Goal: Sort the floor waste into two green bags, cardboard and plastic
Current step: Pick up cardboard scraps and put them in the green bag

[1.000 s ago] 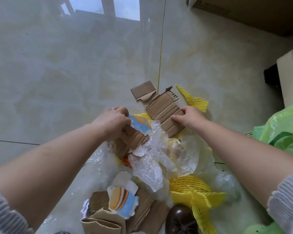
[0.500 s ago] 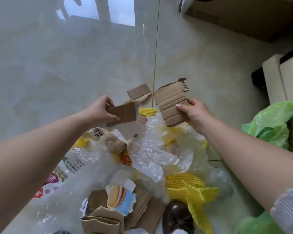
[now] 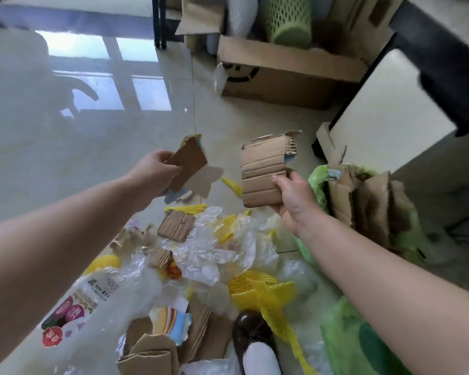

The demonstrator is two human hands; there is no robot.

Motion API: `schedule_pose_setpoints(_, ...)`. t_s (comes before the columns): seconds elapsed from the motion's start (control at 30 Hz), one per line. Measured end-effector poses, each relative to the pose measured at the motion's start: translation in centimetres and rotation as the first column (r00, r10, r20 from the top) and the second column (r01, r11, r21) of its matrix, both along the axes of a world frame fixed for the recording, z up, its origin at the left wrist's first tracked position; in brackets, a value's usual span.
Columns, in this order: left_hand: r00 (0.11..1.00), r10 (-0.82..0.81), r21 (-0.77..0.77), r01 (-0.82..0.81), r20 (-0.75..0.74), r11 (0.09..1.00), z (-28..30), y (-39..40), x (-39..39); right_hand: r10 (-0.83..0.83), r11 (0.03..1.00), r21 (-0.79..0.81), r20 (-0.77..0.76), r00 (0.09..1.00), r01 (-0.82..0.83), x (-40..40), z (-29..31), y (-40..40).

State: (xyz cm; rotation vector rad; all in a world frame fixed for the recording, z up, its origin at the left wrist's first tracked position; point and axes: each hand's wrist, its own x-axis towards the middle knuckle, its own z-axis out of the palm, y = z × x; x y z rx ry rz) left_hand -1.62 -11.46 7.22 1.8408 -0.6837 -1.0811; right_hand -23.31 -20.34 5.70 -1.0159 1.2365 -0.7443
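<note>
Right now I have two pieces of cardboard lifted off the floor. My right hand pinches a corrugated cardboard panel by its lower right corner, thumb across the front, fingers curled behind. My left hand grips a smaller brown cardboard scrap along its left edge, fingers closed round it; the scrap is blurred.

At about three o'clock from the panel stands the green bag of cardboard, its mouth open and already stuffed with upright brown pieces. A second green bag lies at five o'clock, near my right forearm, and I cannot tell what it holds.

Below both hands, at six o'clock, the mixed pile remains: crinkled clear plastic film, yellow foam netting, a small ribbed cardboard square and more cardboard near the bottom edge.

My worry is the drop. The cardboard bag looks crowded, so I judge the panel could catch on the standing pieces and tip back out. The left scrap has farther to travel and may slip from a loose edge grip.
</note>
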Motion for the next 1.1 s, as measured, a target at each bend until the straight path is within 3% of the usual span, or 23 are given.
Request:
schedule_pose_setpoints(0.17, 0.996, -0.064, -0.092, 0.059, -0.057, 0.994, 4.5, -2.4, -8.5, -0.082, 0.964, -0.265, -0.204, 0.976, 0.025, -7.1, 4.4, 0.5)
schedule_pose_setpoints(0.33, 0.983, -0.139, -0.178, 0.117, -0.119, 0.977, 6.3, -4.1, -16.8, -0.143, 0.932, -0.361, -0.455, 0.879, -0.035, -12.4, 7.2, -0.1)
schedule_pose_setpoints(0.53, 0.972, -0.140, -0.199, 0.101, -0.189, 0.975, 4.8, -5.9, -24.0, -0.094, 0.937, -0.318, -0.627, 0.773, -0.144, -14.4, 6.2, -0.7)
schedule_pose_setpoints(0.67, 0.967, -0.143, -0.202, 0.100, -0.212, 0.974, 3.7, -6.9, -26.8, -0.017, 0.950, -0.255, -0.615, 0.788, -0.178, -14.3, 4.5, -1.0)
schedule_pose_setpoints(0.8, 0.933, -0.189, -0.210, 0.127, -0.306, 0.969, 2.4, -7.2, -27.8, -0.030, 0.934, -0.304, -0.592, 0.805, -0.189, -14.3, 3.1, -0.7)
schedule_pose_setpoints(0.97, 0.967, -0.226, -0.067, 0.219, -0.118, 0.973, -0.7, -8.0, -27.8, 0.079, 0.920, -0.227, -0.689, 0.721, -0.319, -14.7, 1.4, -0.7)
schedule_pose_setpoints(1.1, 0.968, -0.248, -0.020, 0.247, -0.049, 0.969, -0.9, -7.5, -27.8, 0.089, 0.932, -0.181, -0.726, 0.682, -0.315, -14.5, 1.4, -0.4)
